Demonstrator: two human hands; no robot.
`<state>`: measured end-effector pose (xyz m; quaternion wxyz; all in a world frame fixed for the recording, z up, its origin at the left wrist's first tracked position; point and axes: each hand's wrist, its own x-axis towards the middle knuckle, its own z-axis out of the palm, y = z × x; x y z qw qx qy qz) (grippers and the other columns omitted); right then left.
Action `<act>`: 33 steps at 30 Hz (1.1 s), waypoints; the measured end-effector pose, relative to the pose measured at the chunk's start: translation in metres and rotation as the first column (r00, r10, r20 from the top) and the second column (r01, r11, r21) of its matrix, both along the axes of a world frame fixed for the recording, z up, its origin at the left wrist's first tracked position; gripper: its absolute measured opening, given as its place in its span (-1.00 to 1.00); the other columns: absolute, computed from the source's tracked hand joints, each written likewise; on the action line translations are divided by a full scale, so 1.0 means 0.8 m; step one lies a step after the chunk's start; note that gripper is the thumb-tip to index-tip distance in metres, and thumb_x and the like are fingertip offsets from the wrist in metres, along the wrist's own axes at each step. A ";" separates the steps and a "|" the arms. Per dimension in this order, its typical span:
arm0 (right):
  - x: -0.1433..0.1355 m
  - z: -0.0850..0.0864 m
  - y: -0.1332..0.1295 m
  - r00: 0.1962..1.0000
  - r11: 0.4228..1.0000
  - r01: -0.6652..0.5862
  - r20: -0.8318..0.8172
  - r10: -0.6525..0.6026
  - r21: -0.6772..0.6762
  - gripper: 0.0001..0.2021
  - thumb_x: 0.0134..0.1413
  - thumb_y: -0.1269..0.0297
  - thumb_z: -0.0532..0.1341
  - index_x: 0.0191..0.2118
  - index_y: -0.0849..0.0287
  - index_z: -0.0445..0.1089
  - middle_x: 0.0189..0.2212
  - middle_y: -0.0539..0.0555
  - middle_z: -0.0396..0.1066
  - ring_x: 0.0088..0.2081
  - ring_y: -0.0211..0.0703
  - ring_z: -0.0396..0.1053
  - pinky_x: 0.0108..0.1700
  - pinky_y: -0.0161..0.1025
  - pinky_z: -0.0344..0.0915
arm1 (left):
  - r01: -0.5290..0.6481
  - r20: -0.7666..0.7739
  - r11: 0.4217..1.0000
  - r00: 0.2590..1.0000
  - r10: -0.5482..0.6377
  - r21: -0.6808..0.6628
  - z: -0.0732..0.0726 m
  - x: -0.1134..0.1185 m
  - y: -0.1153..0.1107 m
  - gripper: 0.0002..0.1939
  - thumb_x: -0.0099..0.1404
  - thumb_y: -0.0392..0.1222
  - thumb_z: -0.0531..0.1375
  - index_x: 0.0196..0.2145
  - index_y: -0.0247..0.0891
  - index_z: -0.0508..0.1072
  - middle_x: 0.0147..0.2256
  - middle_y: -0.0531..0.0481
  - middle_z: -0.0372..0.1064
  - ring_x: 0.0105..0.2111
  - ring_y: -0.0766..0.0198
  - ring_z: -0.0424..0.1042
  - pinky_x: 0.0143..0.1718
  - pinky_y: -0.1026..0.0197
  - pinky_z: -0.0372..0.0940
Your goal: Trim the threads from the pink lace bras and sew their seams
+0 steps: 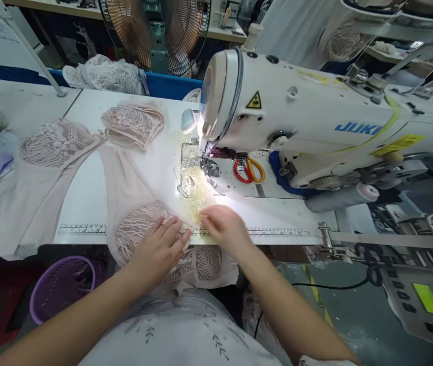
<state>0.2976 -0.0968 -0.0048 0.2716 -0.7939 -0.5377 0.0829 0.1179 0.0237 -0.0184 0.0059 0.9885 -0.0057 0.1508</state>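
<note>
A beige lace bra (136,223) lies at the table's front edge, partly hanging over it. My left hand (159,251) rests flat on its lace cup, fingers spread. Just to the right, my right hand (222,226) is closed in a pinch at the pointed edge of the bra; its fingertips partly hide the fabric there. Beyond my right hand stands a white sewing machine (288,112), its lit needle area over a yellowish, shiny patch (197,195) on the table.
More beige bra pieces (58,147) and a folded lace stack (134,122) lie left. Scissors with red and orange handles (252,170) sit under the machine arm. A ruler strip (277,232) runs along the front edge. A purple basket (62,290) stands below; a fan (157,35) stands behind.
</note>
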 end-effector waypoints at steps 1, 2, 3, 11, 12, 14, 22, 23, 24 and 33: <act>-0.017 0.001 0.017 0.996 0.996 -0.077 0.032 0.078 -0.052 -0.79 0.19 0.35 0.07 -0.23 0.17 0.46 -0.28 0.11 0.48 -0.21 -0.14 0.38 -0.16 -0.24 0.29 | 0.019 0.018 1.000 1.000 -0.019 -0.023 0.002 -0.002 0.000 -0.68 0.33 -0.25 0.02 0.01 -0.33 0.35 -0.03 -0.22 0.36 0.06 0.05 0.30 0.13 -0.08 0.16; -0.030 0.003 0.032 0.990 0.986 -0.106 0.082 0.117 -0.129 -0.81 0.20 0.34 0.08 -0.25 0.17 0.46 -0.29 0.11 0.46 -0.22 -0.15 0.37 -0.19 -0.26 0.27 | 0.039 0.033 0.998 0.999 -0.037 -0.059 0.005 -0.004 0.000 -0.69 0.34 -0.26 0.00 -0.01 -0.36 0.36 -0.04 -0.22 0.37 0.04 0.07 0.31 0.12 -0.07 0.18; -0.039 0.005 0.045 0.982 0.975 -0.113 0.131 0.139 -0.191 -0.81 0.19 0.33 0.09 -0.27 0.18 0.45 -0.31 0.11 0.44 -0.24 -0.15 0.36 -0.23 -0.27 0.25 | 0.054 0.044 0.993 0.998 -0.050 -0.105 0.008 -0.006 0.001 -0.70 0.34 -0.25 -0.01 -0.03 -0.37 0.37 -0.05 -0.22 0.38 0.01 0.09 0.33 0.11 -0.04 0.21; -0.073 0.039 0.087 0.936 0.905 -0.040 0.302 0.183 -0.423 -0.87 0.06 0.51 0.14 -0.32 0.27 0.43 -0.40 0.22 0.39 -0.33 -0.03 0.37 -0.42 -0.26 0.18 | -0.241 0.077 0.968 0.966 0.247 -0.075 0.000 -0.017 0.024 -0.62 0.30 -0.06 0.07 -0.07 -0.40 0.42 0.00 -0.29 0.35 0.08 -0.14 0.25 0.10 -0.18 0.17; -0.075 0.042 0.090 0.934 0.898 -0.028 0.309 0.180 -0.438 -0.86 0.04 0.54 0.13 -0.31 0.29 0.43 -0.40 0.25 0.40 -0.33 -0.01 0.38 -0.42 -0.25 0.19 | -0.250 0.034 0.966 0.967 0.253 -0.061 -0.003 -0.019 0.026 -0.58 0.29 -0.02 0.10 -0.04 -0.39 0.42 0.05 -0.29 0.32 0.11 -0.18 0.21 0.11 -0.20 0.15; -0.074 0.046 0.096 0.934 0.887 -0.015 0.309 0.177 -0.462 -0.86 0.03 0.55 0.13 -0.32 0.29 0.43 -0.41 0.25 0.41 -0.35 -0.01 0.39 -0.44 -0.25 0.18 | -0.249 -0.023 0.967 0.968 0.249 -0.047 -0.008 -0.023 0.029 -0.53 0.26 0.04 0.12 0.02 -0.32 0.40 0.10 -0.26 0.28 0.14 -0.21 0.17 0.11 -0.22 0.12; -0.031 0.051 0.090 0.955 0.848 -0.169 0.129 0.267 -0.502 -0.93 0.08 0.41 0.19 -0.36 0.15 0.42 -0.42 -0.02 0.43 -0.39 -0.30 0.36 -0.46 -0.41 0.13 | -0.252 -0.072 0.966 0.966 0.248 -0.055 -0.007 -0.033 0.028 -0.59 0.30 0.06 0.09 0.06 -0.09 0.38 0.14 -0.14 0.25 0.16 -0.15 0.17 0.11 -0.34 0.03; -0.030 0.052 0.090 0.954 0.846 -0.180 0.120 0.274 -0.502 -0.94 0.10 0.37 0.19 -0.35 0.15 0.42 -0.41 -0.03 0.43 -0.39 -0.31 0.36 -0.46 -0.42 0.13 | -0.252 -0.077 0.966 0.966 0.247 -0.060 -0.006 -0.033 0.028 -0.60 0.30 0.05 0.10 0.05 -0.08 0.38 0.14 -0.14 0.25 0.16 -0.16 0.16 0.11 -0.34 0.02; -0.030 0.051 0.090 0.953 0.845 -0.180 0.124 0.277 -0.504 -0.94 0.11 0.34 0.20 -0.35 0.15 0.41 -0.41 -0.02 0.42 -0.39 -0.30 0.36 -0.46 -0.41 0.13 | -0.251 -0.078 0.966 0.966 0.246 -0.066 -0.006 -0.033 0.027 -0.60 0.29 0.04 0.11 0.05 -0.07 0.38 0.15 -0.14 0.25 0.17 -0.16 0.16 0.11 -0.34 0.02; -0.070 0.035 0.102 0.874 0.847 -0.111 0.355 0.333 -0.520 -0.87 -0.02 0.56 0.18 -0.33 0.27 0.42 -0.43 0.19 0.41 -0.34 -0.03 0.38 -0.42 -0.27 0.17 | -0.242 -0.076 0.963 0.969 0.234 -0.116 -0.006 -0.033 0.024 -0.56 0.24 0.07 0.16 0.06 -0.02 0.36 0.14 -0.17 0.25 0.15 -0.18 0.17 0.09 -0.35 0.03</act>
